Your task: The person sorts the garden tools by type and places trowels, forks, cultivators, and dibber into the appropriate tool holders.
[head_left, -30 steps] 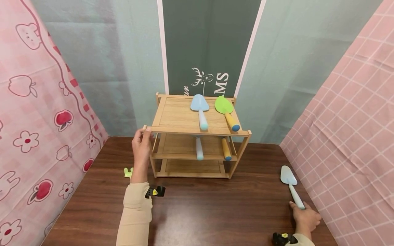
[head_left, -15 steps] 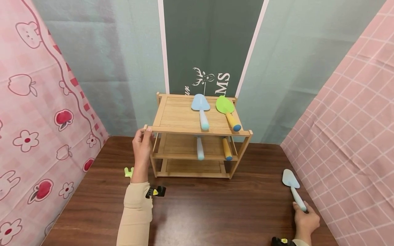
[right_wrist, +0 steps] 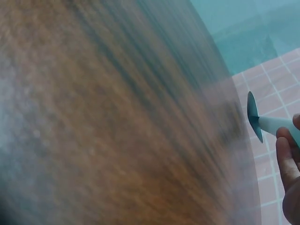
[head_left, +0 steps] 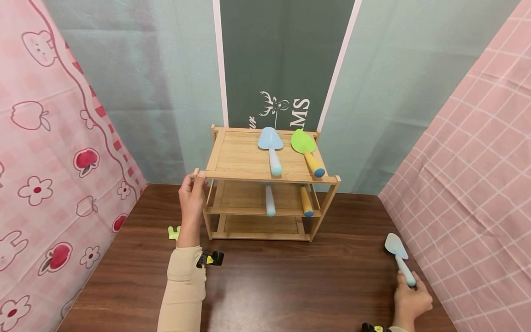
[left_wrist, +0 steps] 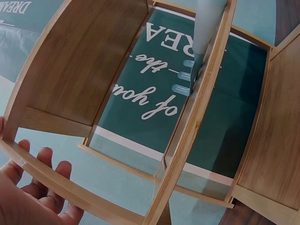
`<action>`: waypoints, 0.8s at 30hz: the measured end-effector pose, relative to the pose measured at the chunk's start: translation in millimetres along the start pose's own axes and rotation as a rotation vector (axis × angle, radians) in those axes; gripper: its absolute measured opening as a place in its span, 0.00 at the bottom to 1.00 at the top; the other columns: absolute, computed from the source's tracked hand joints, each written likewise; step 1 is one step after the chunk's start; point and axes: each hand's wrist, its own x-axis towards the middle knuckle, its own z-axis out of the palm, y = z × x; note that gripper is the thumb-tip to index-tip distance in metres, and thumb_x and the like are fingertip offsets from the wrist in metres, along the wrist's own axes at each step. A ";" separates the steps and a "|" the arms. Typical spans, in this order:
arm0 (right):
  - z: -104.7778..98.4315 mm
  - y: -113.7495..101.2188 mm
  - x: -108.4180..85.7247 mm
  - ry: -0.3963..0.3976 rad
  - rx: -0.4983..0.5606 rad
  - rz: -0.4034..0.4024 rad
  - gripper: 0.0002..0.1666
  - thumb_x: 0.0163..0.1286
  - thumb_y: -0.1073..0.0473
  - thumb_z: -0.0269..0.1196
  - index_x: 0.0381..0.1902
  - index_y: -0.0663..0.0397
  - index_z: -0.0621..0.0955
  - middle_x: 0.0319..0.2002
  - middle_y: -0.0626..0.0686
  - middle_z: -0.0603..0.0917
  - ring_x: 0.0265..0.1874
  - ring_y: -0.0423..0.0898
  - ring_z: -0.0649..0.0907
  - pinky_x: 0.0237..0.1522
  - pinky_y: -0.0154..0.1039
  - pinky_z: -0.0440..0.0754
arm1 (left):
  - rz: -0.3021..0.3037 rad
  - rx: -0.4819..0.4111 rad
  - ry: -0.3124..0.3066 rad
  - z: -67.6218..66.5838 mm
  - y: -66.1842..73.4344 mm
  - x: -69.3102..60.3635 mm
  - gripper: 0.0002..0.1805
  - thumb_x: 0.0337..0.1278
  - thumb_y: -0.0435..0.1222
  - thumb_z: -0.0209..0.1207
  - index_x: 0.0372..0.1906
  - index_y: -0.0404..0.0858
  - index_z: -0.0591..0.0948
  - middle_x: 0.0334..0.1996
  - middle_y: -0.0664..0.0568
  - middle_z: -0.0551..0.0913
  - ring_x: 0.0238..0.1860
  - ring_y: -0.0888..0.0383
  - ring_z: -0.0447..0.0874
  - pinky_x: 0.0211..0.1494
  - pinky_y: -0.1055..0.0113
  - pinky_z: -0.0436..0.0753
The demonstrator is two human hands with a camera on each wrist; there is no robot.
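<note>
The left hand (head_left: 192, 198) grips the rack (head_left: 238, 154) at the near left corner of its top. Its thumb lies on the corner, and its fingers bend around the side rail; the left wrist view shows the fingertips curling past the wood. The left arm reaches almost straight from the near side of the counter (head_left: 290, 276) toward the rack, with a tan sleeve (head_left: 182, 286) and a black band (head_left: 210, 259) by the wrist.

The right hand (head_left: 412, 299) is low down by the right edge of the counter. It holds the pale scoop (head_left: 396, 246) near the end of its handle, with its fingers and thumb bent around it. The scoop's blade points to the far side of the counter, and a dark shadow sits next to it.

The rack stands in the middle of the counter's far side. On its top shelf, a blue scoop (head_left: 270, 139) lies right of the middle, and a green scoop (head_left: 303, 141) with a yellow handle lies near the right edge. A white handle (head_left: 270, 201) and a yellow handle (head_left: 306, 201) poke out from the middle shelf. A small green thing (head_left: 173, 233) lies toward the counter's left edge, partly hidden behind the left arm.
</note>
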 end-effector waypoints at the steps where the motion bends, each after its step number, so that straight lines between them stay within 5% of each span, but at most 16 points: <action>1: 0.1 -0.2 -0.3 0.006 0.003 -0.004 0.25 0.57 0.53 0.66 0.51 0.60 0.81 0.50 0.68 0.77 0.54 0.64 0.71 0.62 0.43 0.58 | 0.000 -0.002 0.001 0.0 -0.2 -0.1 0.16 0.67 0.35 0.50 0.39 0.21 0.71 0.28 0.45 0.73 0.34 0.57 0.71 0.48 0.56 0.67; 5: -0.5 -1.4 -3.3 0.023 0.012 -0.026 0.25 0.56 0.53 0.67 0.50 0.60 0.81 0.48 0.68 0.77 0.53 0.64 0.71 0.61 0.44 0.59 | -0.002 -0.002 0.001 -0.1 -0.7 -0.5 0.19 0.67 0.36 0.50 0.40 0.18 0.69 0.34 0.27 0.69 0.35 0.57 0.71 0.49 0.52 0.66; 8: -1.9 -3.5 -7.6 0.041 0.035 -0.038 0.25 0.55 0.52 0.68 0.49 0.59 0.82 0.35 0.47 0.85 0.47 0.60 0.74 0.59 0.43 0.61 | -0.003 0.001 -0.002 0.2 -1.2 -0.4 0.19 0.67 0.36 0.50 0.41 0.17 0.69 0.36 0.23 0.67 0.34 0.58 0.70 0.48 0.55 0.66; 12: -4.1 -7.1 -14.6 0.066 0.072 -0.056 0.25 0.53 0.51 0.70 0.47 0.58 0.83 0.16 0.20 0.67 0.27 0.42 0.71 0.49 0.33 0.64 | -0.001 -0.008 -0.001 1.0 -1.8 -0.6 0.16 0.67 0.36 0.50 0.39 0.21 0.70 0.35 0.25 0.68 0.34 0.58 0.71 0.48 0.55 0.66; 18: -4.1 -15.8 -23.6 0.124 0.127 -0.110 0.23 0.50 0.52 0.71 0.44 0.57 0.84 0.15 0.18 0.66 0.16 0.28 0.64 0.31 0.24 0.59 | -0.003 -0.026 0.006 1.3 -2.6 -0.2 0.15 0.67 0.35 0.51 0.39 0.22 0.71 0.30 0.38 0.72 0.33 0.56 0.71 0.49 0.51 0.65; 24: -1.9 -28.7 -32.0 0.153 0.158 -0.165 0.20 0.50 0.54 0.72 0.42 0.56 0.85 0.17 0.16 0.68 0.15 0.23 0.66 0.26 0.21 0.63 | 0.002 -0.019 0.003 0.9 -2.8 0.2 0.17 0.67 0.35 0.50 0.39 0.20 0.70 0.34 0.25 0.67 0.35 0.55 0.72 0.49 0.53 0.66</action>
